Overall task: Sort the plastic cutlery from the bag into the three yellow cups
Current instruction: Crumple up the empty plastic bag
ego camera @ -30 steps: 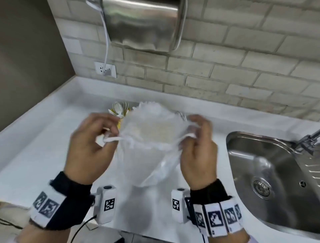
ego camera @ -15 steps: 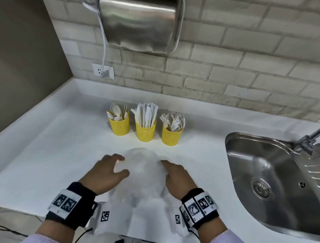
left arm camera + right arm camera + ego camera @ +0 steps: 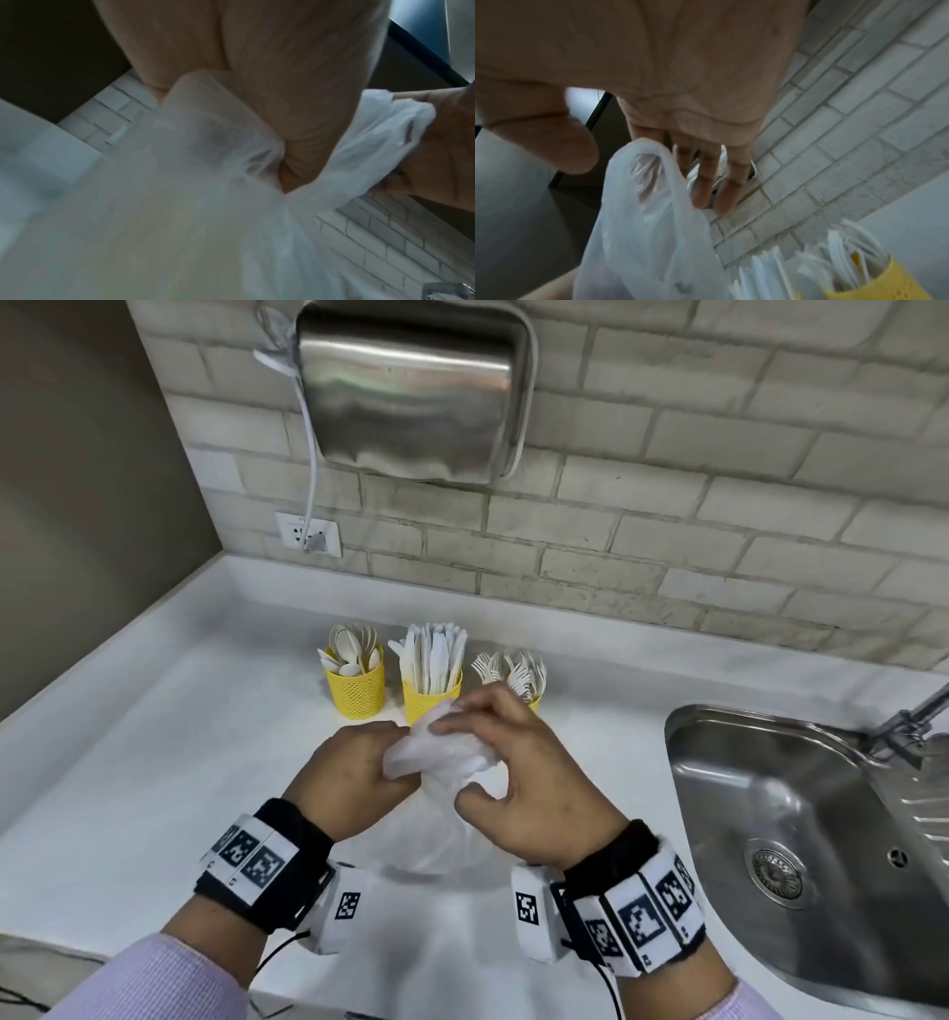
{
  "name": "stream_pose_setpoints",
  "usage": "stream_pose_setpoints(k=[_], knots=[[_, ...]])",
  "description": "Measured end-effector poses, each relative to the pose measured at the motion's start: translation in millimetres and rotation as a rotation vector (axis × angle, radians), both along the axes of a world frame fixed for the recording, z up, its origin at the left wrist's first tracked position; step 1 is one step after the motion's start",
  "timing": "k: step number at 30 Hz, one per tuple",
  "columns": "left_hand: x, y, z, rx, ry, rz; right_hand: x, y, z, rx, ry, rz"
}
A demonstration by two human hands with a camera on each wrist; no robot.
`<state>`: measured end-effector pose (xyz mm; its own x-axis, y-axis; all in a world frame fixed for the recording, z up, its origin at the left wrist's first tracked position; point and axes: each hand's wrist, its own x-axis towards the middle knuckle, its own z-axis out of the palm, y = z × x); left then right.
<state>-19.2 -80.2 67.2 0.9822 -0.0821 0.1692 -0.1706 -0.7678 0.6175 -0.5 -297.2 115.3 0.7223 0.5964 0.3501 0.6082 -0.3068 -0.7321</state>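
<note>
Thin white plastic is bunching between both hands at the centre of the head frame: the bag (image 3: 441, 757) is hanging crumpled above the white counter (image 3: 169, 762), and it is looking empty, although its folds could be hiding a last piece. The left hand (image 3: 354, 778) is gripping the gathered left side of the bag with curled fingers, and the right hand (image 3: 518, 773) is pinching the top of it, while in the right wrist view the other fingers (image 3: 706, 182) are lying straight beside a handle loop. Behind the hands, three yellow cups are standing in a row – the left cup (image 3: 355, 688) is holding spoons, the middle cup (image 3: 429, 701) knives, the right cup (image 3: 534, 703) forks, this last one partly hidden by the right hand. So the sorting is, in my judgement, at its end, and the step in hand is folding the bag away. The next move is calling for a check inside the bag and then a place to put it down. Open counter is lying at the left of the frame – the sink (image 3: 719, 762) edge is near at the right, and the cups are just behind the knuckles, so a push forward could tip them.
</note>
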Motion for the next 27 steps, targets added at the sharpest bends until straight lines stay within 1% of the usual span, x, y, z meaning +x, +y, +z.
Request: stream_pose_setpoints(k=[2,4,8,9,11,13,16,19,21,24,27], knots=[[0,-3,6,-0.015,0.003,0.017,-3,-1,4,-0.037,-0.085,-0.121],[-1,-10,16,-0.093,0.013,0.002,-5,2,2,-0.092,-0.124,-0.142],[-5,-28,38,-0.305,-0.006,-0.065,0,6,-16,-0.196,-0.014,-0.103],[-5,-32,43,-0.356,0.004,-0.094,1,5,-20,-0.179,0.012,-0.1],[-4,-36,53,-0.4,0.033,-0.151,1,5,-25,-0.083,0.046,-0.1],[-4,-38,60,-0.408,0.028,-0.154,2,2,-26,-0.001,0.053,-0.154],[-5,-42,68,-0.394,-0.049,-0.108,5,-4,-27,0.013,0.052,-0.254],[-5,-47,72,-0.284,-0.148,-0.186,6,-5,-26,-0.02,0.053,-0.291],[-2,-52,72,-0.192,-0.256,-0.211,4,-5,-25,0.027,0.031,-0.317],[5,-55,69,-0.14,-0.348,-0.136,2,-8,-26,0.151,-0.011,-0.41],[6,-53,68,-0.114,-0.389,-0.083,-1,-10,-24,0.189,-0.033,-0.478]])
